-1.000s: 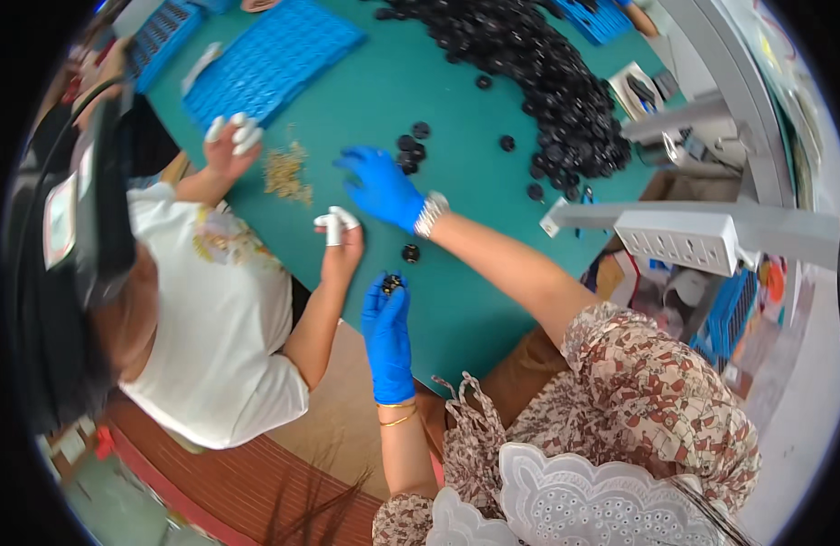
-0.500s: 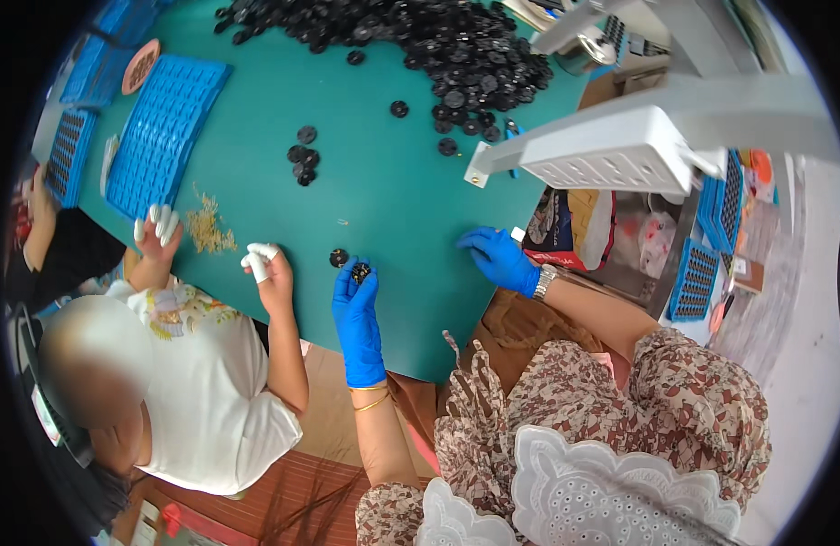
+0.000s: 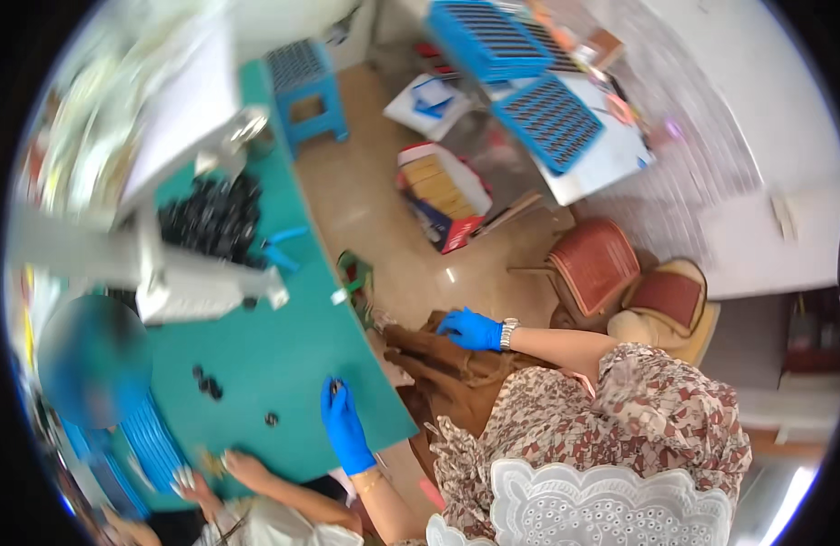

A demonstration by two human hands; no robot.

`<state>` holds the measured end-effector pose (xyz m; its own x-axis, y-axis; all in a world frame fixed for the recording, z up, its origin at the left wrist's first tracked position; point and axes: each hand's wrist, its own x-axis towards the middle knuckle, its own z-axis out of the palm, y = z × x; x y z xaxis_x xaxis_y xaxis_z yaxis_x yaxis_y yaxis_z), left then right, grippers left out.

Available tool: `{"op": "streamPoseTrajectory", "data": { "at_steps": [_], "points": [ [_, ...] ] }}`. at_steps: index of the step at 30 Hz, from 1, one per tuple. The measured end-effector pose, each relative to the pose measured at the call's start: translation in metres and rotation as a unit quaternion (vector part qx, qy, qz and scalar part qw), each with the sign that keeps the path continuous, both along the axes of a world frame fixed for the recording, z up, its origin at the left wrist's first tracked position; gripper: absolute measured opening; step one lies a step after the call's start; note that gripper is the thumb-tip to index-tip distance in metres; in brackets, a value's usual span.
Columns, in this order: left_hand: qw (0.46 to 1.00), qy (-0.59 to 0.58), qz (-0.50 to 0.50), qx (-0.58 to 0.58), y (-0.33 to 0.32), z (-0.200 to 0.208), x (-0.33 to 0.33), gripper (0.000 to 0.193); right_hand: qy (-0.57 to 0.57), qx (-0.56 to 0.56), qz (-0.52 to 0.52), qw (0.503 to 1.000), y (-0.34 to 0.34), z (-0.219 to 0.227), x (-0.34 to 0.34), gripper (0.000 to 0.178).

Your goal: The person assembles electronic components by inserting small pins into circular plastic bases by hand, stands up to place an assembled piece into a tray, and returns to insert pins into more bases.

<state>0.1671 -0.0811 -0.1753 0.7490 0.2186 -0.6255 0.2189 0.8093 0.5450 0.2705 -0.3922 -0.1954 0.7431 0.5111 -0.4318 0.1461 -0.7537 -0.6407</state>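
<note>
My left hand [image 3: 347, 432], in a blue glove, is above the green table [image 3: 302, 346] near its front edge. Its fingertips pinch a small round black part [image 3: 336, 387]. Another round black part [image 3: 272, 419] lies on the table to its left, and a few more black parts [image 3: 207, 382] sit in a cluster farther off. My right hand [image 3: 472, 330], also gloved in blue with a silver watch at the wrist, is off the table over the brown cloth [image 3: 456, 364] by my lap. Its fingers are slightly bent and apart, with nothing seen in them.
A heap of black parts [image 3: 215, 218] and blue-handled pliers [image 3: 283, 247] lie farther up the table, beneath a grey metal arm [image 3: 83, 237]. A co-worker's hands [image 3: 242, 469] are at lower left, near a blue tray [image 3: 151, 441]. Rightward stand an open bag [image 3: 443, 196], a blue stool [image 3: 306, 96] and chairs [image 3: 595, 264].
The view has swung to the right, showing more floor and chairs. My right hand has left the table top and moved to the brown cloth. My left hand still holds the black part.
</note>
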Motion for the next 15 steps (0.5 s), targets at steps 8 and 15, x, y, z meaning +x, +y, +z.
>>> {"op": "streamPoseTrajectory", "data": {
  "at_steps": [8, 15],
  "points": [
    [0.989, 0.02, -0.147, -0.026, -0.034, -0.019, 0.043, 0.032, -0.111, -0.067, -0.395, 0.909, -0.185, -0.008, 0.016, 0.022],
    [0.988, 0.016, -0.155, -0.003, -0.145, -0.018, 0.076, 0.034, -0.281, -0.053, -0.514, 0.809, -0.437, -0.01, 0.1, 0.02]
  ]
}}
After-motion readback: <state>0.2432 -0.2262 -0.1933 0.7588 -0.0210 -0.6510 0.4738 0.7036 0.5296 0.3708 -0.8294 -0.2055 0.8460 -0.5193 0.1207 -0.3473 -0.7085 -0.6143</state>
